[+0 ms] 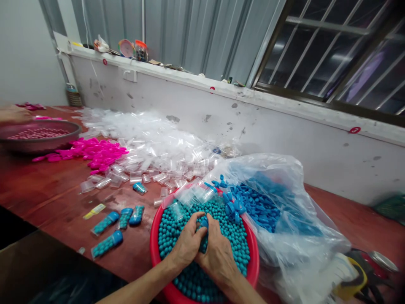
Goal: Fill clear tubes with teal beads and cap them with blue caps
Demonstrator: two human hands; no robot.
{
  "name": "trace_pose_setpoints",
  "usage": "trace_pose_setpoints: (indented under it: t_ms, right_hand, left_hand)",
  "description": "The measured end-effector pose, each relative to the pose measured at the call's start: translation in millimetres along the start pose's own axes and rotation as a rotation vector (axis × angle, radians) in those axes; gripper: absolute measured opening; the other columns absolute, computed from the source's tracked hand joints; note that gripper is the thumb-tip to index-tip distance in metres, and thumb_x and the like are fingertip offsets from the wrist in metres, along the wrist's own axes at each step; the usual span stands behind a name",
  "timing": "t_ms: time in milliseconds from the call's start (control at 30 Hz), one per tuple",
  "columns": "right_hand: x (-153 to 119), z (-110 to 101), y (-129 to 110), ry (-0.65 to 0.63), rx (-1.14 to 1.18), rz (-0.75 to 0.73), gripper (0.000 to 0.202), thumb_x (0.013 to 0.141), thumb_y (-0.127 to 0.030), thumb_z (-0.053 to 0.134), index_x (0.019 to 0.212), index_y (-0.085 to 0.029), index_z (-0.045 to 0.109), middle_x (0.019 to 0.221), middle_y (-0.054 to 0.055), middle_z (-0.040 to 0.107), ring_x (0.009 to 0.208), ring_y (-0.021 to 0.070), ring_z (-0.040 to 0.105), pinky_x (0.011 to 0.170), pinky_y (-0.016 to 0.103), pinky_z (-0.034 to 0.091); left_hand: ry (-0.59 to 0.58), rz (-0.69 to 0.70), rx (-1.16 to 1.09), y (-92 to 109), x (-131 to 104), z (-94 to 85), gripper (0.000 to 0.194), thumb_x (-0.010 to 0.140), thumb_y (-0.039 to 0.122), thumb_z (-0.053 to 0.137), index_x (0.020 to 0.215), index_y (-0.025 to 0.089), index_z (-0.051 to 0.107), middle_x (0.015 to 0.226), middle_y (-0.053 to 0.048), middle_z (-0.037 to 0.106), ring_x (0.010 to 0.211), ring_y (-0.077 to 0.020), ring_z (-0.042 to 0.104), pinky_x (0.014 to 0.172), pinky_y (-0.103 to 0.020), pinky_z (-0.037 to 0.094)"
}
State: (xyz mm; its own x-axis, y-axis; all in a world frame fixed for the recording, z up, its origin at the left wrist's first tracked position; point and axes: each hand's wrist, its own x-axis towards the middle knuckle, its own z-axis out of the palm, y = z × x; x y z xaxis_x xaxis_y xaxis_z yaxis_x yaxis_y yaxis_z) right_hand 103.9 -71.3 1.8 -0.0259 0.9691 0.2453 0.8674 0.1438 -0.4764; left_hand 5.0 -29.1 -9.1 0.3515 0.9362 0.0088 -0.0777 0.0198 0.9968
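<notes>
Over a red basin (pixel 154 240) full of teal beads (pixel 177 228), my left hand (pixel 189 242) and my right hand (pixel 218 251) meet around a small container with a blue top (pixel 204 223). The fingers of both hands wrap round it and partly hide it. Clear empty tubes (pixel 196 195) lie on the basin's far rim, with blue caps (pixel 233 207) beside them. Several filled tubes with blue caps (pixel 107 243) rest on the red table left of the basin.
A plastic bag of blue caps (pixel 259 202) lies right of the basin. Clear tubes (pixel 152 143) pile up along the wall. Pink caps (pixel 98 153) and a grey basin (pixel 41 145) are at the left, near another person's hand (pixel 14 114). A yellow item (pixel 94 211) lies on the table.
</notes>
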Motion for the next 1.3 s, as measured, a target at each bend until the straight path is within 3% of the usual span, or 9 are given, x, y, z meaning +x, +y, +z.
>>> trace_pose_setpoints:
  t_ms: [267, 433, 600, 700, 800, 933, 1067, 1167, 1300]
  right_hand:
    - [2, -2, 0, -0.058, -0.004, 0.012, 0.073, 0.064, -0.026, 0.056, 0.129, -0.008, 0.026, 0.108, 0.017, 0.051, 0.083, 0.0272, 0.060, 0.067, 0.038, 0.049]
    - [0, 2, 1, 0.049, 0.013, -0.052, 0.062, 0.063, -0.028, 0.057, 0.119, -0.012, 0.036, 0.098, 0.012, 0.054, 0.079, 0.0250, 0.059, 0.064, 0.036, 0.049]
    - [3, 8, -4, 0.016, 0.001, -0.044, 0.054, 0.063, -0.030, 0.057, 0.111, -0.013, 0.041, 0.089, 0.009, 0.054, 0.071, 0.0239, 0.059, 0.060, 0.036, 0.049]
    - [4, 5, -6, -0.069, 0.027, -0.006, 0.056, 0.064, -0.027, 0.057, 0.115, -0.010, 0.040, 0.096, 0.013, 0.053, 0.078, 0.0253, 0.059, 0.065, 0.037, 0.048]
    - [6, -3, -1, -0.212, 0.104, -0.063, 0.070, 0.066, -0.024, 0.058, 0.128, -0.012, 0.029, 0.120, 0.017, 0.043, 0.088, 0.0244, 0.058, 0.072, 0.035, 0.048]
    - [15, -15, 4, -0.223, 0.186, -0.090, 0.072, 0.077, -0.029, 0.053, 0.136, -0.015, 0.014, 0.123, 0.015, 0.045, 0.080, 0.0187, 0.060, 0.073, 0.032, 0.048]
    - [31, -14, -8, -0.155, -0.001, -0.181, 0.045, 0.082, -0.026, 0.048, 0.125, -0.016, 0.038, 0.105, 0.010, 0.058, 0.091, 0.0226, 0.058, 0.078, 0.034, 0.045]
    - [45, 0, -27, -0.185, -0.183, -0.287, 0.041, 0.080, -0.027, 0.053, 0.119, -0.020, 0.043, 0.100, 0.008, 0.058, 0.084, 0.0229, 0.060, 0.067, 0.031, 0.048]
    - [61, 24, -40, -0.185, -0.373, -0.289, 0.042, 0.079, -0.028, 0.055, 0.117, -0.020, 0.039, 0.099, 0.010, 0.057, 0.079, 0.0221, 0.059, 0.059, 0.029, 0.048]
  left_hand:
    - [-0.056, -0.004, -0.052, -1, 0, -1.3, 0.039, 0.073, 0.020, 0.050, 0.112, 0.017, 0.047, 0.108, -0.004, 0.057, 0.102, -0.0193, 0.049, 0.091, -0.031, 0.036]
    - [-0.045, 0.014, 0.004, -2, -1, 0.0, 0.022, 0.073, 0.019, 0.048, 0.094, 0.017, 0.053, 0.084, -0.001, 0.060, 0.082, -0.0167, 0.054, 0.077, -0.028, 0.041]
    - [-0.017, -0.013, 0.019, -2, 0, -1.2, 0.015, 0.072, 0.019, 0.047, 0.085, 0.017, 0.053, 0.072, 0.002, 0.055, 0.070, -0.0143, 0.051, 0.064, -0.024, 0.040]
    - [0.001, 0.015, 0.102, 0, 1, -1.0, 0.011, 0.072, 0.018, 0.046, 0.081, 0.017, 0.053, 0.074, 0.000, 0.056, 0.073, -0.0156, 0.052, 0.068, -0.025, 0.041]
    - [0.045, 0.091, 0.241, 6, -2, -5.4, 0.013, 0.075, 0.019, 0.043, 0.084, 0.018, 0.054, 0.078, -0.002, 0.059, 0.077, -0.0175, 0.054, 0.072, -0.027, 0.040]
    - [0.132, 0.131, 0.454, 21, -12, -36.6, 0.026, 0.078, 0.027, 0.044, 0.102, 0.022, 0.053, 0.082, -0.002, 0.063, 0.076, -0.0194, 0.057, 0.070, -0.028, 0.042]
    - [0.394, 0.086, 0.746, 35, -22, -98.4, 0.039, 0.080, 0.036, 0.040, 0.116, 0.023, 0.047, 0.097, -0.005, 0.063, 0.089, -0.0236, 0.058, 0.075, -0.031, 0.043]
    - [0.546, -0.034, 1.073, 35, -25, -141.2, 0.047, 0.082, 0.036, 0.034, 0.124, 0.016, 0.040, 0.102, -0.012, 0.061, 0.093, -0.0296, 0.057, 0.075, -0.038, 0.043]
    - [0.656, 0.224, 1.354, 20, -26, -156.7, 0.043, 0.083, 0.033, 0.032, 0.117, 0.011, 0.047, 0.102, -0.014, 0.059, 0.096, -0.0284, 0.054, 0.079, -0.039, 0.043]
